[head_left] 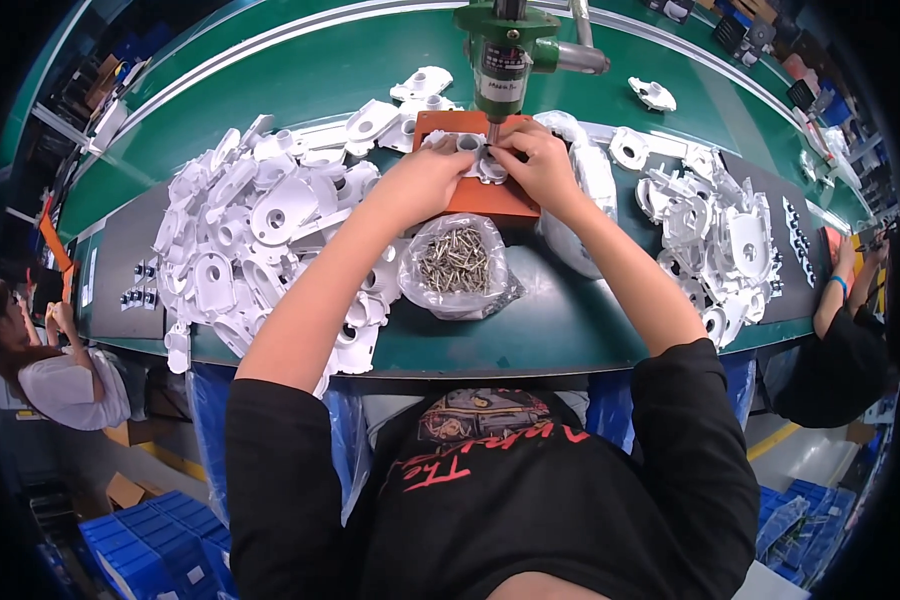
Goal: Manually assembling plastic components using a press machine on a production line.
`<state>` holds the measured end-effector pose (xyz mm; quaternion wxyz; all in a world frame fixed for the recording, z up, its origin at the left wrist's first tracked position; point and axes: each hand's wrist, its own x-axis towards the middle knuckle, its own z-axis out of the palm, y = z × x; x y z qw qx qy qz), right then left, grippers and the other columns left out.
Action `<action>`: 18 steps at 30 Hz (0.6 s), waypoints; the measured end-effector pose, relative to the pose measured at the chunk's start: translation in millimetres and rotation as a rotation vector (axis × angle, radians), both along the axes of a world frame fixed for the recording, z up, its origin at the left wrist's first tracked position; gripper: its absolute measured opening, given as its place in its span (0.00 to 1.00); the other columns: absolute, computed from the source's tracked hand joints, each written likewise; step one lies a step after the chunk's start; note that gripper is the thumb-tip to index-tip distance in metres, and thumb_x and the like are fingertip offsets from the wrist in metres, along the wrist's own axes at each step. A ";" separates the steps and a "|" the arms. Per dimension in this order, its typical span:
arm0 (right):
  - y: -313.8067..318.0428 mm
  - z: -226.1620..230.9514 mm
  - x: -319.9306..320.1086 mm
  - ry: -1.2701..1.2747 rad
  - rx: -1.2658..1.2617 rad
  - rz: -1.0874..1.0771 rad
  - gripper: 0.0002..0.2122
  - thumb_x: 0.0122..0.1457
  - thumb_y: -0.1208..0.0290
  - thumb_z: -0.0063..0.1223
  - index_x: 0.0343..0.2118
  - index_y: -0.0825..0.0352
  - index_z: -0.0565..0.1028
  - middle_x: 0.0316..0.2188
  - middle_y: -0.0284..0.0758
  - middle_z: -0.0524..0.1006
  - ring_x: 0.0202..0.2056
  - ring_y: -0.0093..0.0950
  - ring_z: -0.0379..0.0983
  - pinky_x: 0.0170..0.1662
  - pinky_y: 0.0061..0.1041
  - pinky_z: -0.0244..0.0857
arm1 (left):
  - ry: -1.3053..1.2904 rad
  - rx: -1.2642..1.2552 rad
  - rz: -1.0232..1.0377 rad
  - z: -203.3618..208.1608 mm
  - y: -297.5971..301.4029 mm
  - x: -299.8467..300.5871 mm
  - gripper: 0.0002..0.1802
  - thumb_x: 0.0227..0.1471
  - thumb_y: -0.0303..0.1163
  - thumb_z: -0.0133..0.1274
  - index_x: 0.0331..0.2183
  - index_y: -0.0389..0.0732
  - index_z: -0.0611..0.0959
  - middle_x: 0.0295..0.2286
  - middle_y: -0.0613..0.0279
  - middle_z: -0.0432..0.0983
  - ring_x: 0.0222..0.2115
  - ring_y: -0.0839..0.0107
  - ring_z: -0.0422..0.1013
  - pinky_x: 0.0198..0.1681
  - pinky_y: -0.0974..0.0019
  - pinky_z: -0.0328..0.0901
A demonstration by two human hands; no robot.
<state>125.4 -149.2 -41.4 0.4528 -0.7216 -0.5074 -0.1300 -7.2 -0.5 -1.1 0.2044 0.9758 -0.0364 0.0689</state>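
My left hand (428,182) is closed on the near-left side of a white plastic part (468,143), which lies on an orange block (485,203). From the right, my right hand (542,165) reaches over the same part. Its thumb and fingers pinch together just beneath the tip of a green machine's vertical spindle (494,130); whatever is between them is too small to make out. The green machine head (502,75) stands directly above both hands. Closer to me, a clear plastic bag (410,275) sits rolled open, full of small metal screws or pins (457,262).
A large heap of white plastic parts (285,210) covers the table's left; a smaller pile (735,235) lies right. A clear bag of white parts (592,190) stands beside the block. Behind runs a green conveyor belt (370,60). Co-workers (65,370) (835,360) sit at both sides.
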 end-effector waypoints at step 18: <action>1.3 2.4 -11.5 -0.201 -0.028 -0.004 0.06 0.41 0.72 0.57 0.25 0.65 0.77 0.23 0.35 0.75 0.29 0.35 0.69 0.32 0.31 0.65 | 0.118 -0.009 -0.008 18.6 16.5 14.2 0.08 0.48 0.31 0.46 0.30 0.38 0.75 0.27 0.47 0.73 0.31 0.53 0.71 0.34 0.58 0.65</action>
